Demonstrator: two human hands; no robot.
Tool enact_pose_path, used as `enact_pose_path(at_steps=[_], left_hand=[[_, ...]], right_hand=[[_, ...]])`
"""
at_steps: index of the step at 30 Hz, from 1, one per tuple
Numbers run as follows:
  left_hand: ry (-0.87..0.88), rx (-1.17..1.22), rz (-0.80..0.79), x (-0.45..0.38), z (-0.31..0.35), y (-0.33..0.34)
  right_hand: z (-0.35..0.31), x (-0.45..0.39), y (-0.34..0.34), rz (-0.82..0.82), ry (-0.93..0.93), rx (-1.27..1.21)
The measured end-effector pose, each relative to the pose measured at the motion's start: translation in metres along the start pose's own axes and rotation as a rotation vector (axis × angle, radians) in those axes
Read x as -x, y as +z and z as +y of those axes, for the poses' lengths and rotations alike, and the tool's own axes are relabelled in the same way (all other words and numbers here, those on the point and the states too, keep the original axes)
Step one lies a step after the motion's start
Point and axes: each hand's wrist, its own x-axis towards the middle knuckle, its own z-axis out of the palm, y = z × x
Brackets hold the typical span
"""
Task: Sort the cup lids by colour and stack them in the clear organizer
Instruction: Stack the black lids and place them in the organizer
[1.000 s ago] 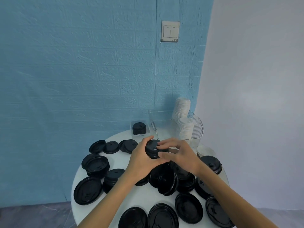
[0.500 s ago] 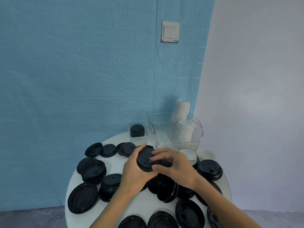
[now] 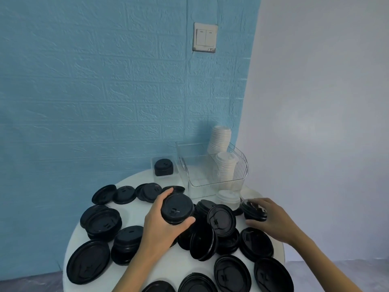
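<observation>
My left hand (image 3: 160, 224) grips a short stack of black lids (image 3: 176, 208) above the middle of the round white table (image 3: 166, 264). My right hand (image 3: 271, 220) reaches to the right, its fingers curled over another black lid stack (image 3: 252, 211) on the table. The clear organizer (image 3: 195, 175) stands at the back, with two stacks of white lids (image 3: 226, 167) in its right part. Several loose black lids (image 3: 221, 222) lie scattered all over the table.
A small clear box holding black lids (image 3: 163, 167) sits left of the organizer. A few white lids (image 3: 228, 198) lie just in front of the organizer. The blue wall stands close behind the table, and the table's edge curves near on the left and right.
My right hand let go of the stack in my left hand and moved right onto another black stack. My left hand lowered slightly with its stack.
</observation>
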Motion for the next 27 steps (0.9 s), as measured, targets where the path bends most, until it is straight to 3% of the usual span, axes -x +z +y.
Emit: enact_pose_path(at_steps=[5,15,21,24,27], left_hand=[[0.013,0.002,-0.026,0.005,0.0,-0.001],[0.035,-0.045,-0.041,0.01,0.0,0.0],[0.049,-0.08,-0.045,0.013,0.002,-0.001],[0.052,-0.083,-0.045,0.014,0.005,-0.001],[0.056,-0.073,-0.038,0.014,0.007,-0.002]], right_hand=[[-0.002,-0.001,0.008,0.142,-0.023,-0.103],[-0.013,0.011,0.019,0.115,-0.071,-0.164],[-0.051,0.019,0.006,0.294,-0.089,-0.426],[-0.095,0.019,0.005,0.242,-0.199,-0.451],[-0.14,0.017,0.016,0.069,-0.326,-0.4]])
